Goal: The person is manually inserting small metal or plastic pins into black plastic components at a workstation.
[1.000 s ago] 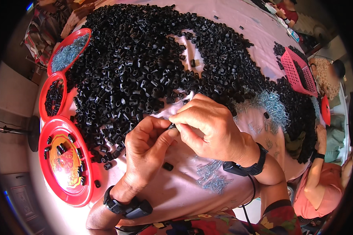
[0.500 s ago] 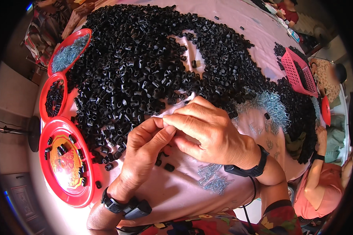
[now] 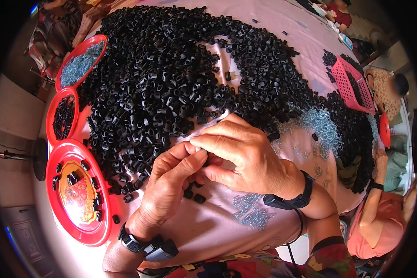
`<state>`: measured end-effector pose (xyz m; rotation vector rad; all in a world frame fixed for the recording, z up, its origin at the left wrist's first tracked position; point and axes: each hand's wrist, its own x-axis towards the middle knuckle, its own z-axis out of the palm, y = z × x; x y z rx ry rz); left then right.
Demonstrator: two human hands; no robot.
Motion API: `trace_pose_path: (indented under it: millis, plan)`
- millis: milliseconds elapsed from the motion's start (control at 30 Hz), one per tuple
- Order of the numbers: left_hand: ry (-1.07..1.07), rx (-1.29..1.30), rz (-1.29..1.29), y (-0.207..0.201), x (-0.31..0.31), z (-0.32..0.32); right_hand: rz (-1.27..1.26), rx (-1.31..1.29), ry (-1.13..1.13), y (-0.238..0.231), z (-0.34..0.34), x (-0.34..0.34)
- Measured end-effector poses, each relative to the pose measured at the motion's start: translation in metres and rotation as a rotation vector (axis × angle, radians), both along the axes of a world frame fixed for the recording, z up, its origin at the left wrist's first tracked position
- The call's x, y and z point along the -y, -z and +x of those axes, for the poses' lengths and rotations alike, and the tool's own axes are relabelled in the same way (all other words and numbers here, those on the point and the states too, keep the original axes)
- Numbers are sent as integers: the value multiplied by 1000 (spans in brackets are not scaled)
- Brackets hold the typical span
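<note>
My left hand point(image 3: 173, 173) and my right hand point(image 3: 245, 155) meet above the near side of the table, thumbs and fingertips pinched together. What they pinch is mostly covered by the fingers; a dark bit shows between them. Just beyond lies a wide heap of small hollow black plastic pieces point(image 3: 148, 92). A few loose black pieces point(image 3: 199, 198) rest below my hands. Close to my right wrist is a small patch of tiny silvery-blue pieces point(image 3: 252, 211), perhaps springs. A larger pile of them point(image 3: 317, 129) lies farther right.
At left, a red oval tray point(image 3: 104, 211) carries several black pieces. Behind it stand a red dish of small black parts point(image 3: 49, 113) and a red dish of silvery-blue pieces point(image 3: 105, 41). A pink basket point(image 3: 352, 85) sits far right. A co-worker's arm point(image 3: 377, 185) reaches in at right.
My hands stay pinched together in nearly the same place. The fingers have shifted slightly, and a dark bit now shows between them.
</note>
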<state>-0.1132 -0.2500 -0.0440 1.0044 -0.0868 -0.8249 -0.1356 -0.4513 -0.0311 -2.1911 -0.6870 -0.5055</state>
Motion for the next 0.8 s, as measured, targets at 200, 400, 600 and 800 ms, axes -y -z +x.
trace_pose_path:
  millis: [200, 400, 600, 800]
  plan:
    - [-23, -65, -64, 4, 0, -1, -38, 60, 21, 1, 3, 5]
    - [19, -11, 42, 8, -2, -1, -87, 78, 24, -1, 2, 5]
    - [32, 15, 81, 6, -3, -2, -96, 106, 16, 0, 1, 2]
    - [81, -80, -171, 10, -6, 2, -41, 131, 2, 1, 4, 2]
